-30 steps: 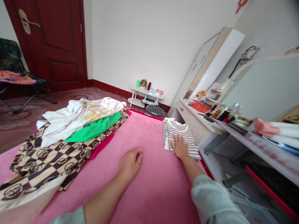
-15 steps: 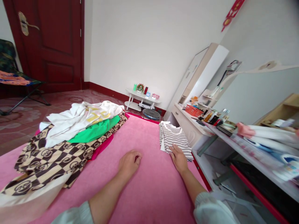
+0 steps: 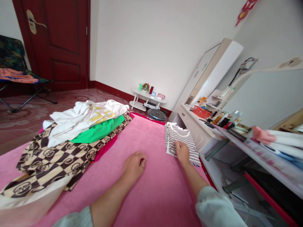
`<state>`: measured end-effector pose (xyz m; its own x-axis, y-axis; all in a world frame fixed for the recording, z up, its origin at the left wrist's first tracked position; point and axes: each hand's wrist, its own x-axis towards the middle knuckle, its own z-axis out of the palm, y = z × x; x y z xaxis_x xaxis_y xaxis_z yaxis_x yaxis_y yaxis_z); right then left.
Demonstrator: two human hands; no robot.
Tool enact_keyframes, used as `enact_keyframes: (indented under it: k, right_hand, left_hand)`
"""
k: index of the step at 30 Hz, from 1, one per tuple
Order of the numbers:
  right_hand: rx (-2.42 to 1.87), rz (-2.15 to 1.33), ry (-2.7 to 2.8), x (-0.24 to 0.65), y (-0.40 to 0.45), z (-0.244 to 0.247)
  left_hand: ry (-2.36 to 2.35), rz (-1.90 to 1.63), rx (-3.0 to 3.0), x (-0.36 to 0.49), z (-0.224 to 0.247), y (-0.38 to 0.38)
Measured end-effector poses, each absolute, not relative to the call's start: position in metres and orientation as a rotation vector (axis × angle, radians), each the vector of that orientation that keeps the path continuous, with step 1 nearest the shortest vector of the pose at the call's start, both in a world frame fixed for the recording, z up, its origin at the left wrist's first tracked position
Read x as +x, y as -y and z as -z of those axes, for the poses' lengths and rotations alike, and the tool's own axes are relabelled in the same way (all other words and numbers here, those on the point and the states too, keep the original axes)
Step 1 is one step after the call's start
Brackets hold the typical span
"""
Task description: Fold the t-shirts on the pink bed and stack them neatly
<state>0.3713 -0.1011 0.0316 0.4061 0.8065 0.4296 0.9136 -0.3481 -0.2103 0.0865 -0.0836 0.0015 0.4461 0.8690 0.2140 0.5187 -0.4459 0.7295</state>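
Note:
My left hand (image 3: 134,165) rests on the pink bedding (image 3: 151,189) with its fingers curled in and nothing seen in them. On the right, a black-and-white striped shirt (image 3: 183,138) lies folded at the bed's edge. My right hand (image 3: 182,153) is at the shirt's near side, fingers drawn together against the cloth; the fingertips are partly hidden. Left of my left hand is a heap of clothes: a white shirt (image 3: 82,118) with yellow print, a green garment (image 3: 100,130) under it, and brown-and-cream checkered cloth (image 3: 61,160) below.
A white dressing table (image 3: 189,118) with a red basket (image 3: 201,111) and bottles stands at the right, beside a shelf table (image 3: 251,154). A low white stand (image 3: 148,96) and a round dark disc (image 3: 157,114) are beyond the bed. A folding chair (image 3: 21,75) stands far left.
My right hand has turned from lying flat on the striped shirt to fingers drawn together at its near side. My left hand stays about where it was. The view has shifted slightly left.

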Motion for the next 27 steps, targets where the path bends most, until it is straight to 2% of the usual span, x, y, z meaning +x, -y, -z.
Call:
enact_keyframes:
  k: [5, 11, 17, 27]
  right_hand:
    - [-2.357, 0.296, 1.377, 0.402, 0.038, -0.050]
    - [-2.562, 0.185, 1.268, 0.409, -0.011, -0.042]
    - [-2.604, 0.213, 1.172, 0.413, -0.019, -0.030]
    - [-2.366, 0.245, 1.021, 0.440, -0.011, -0.039]
  left_hand:
    - [-1.157, -0.797, 2.103, 0.089, 0.000, 0.082]
    - [-1.144, -0.841, 2.094, 0.091, 0.002, 0.081]
    - [-1.175, -0.808, 2.080, 0.092, -0.001, 0.081]
    - [-1.189, -0.768, 2.101, 0.092, -0.003, 0.081]
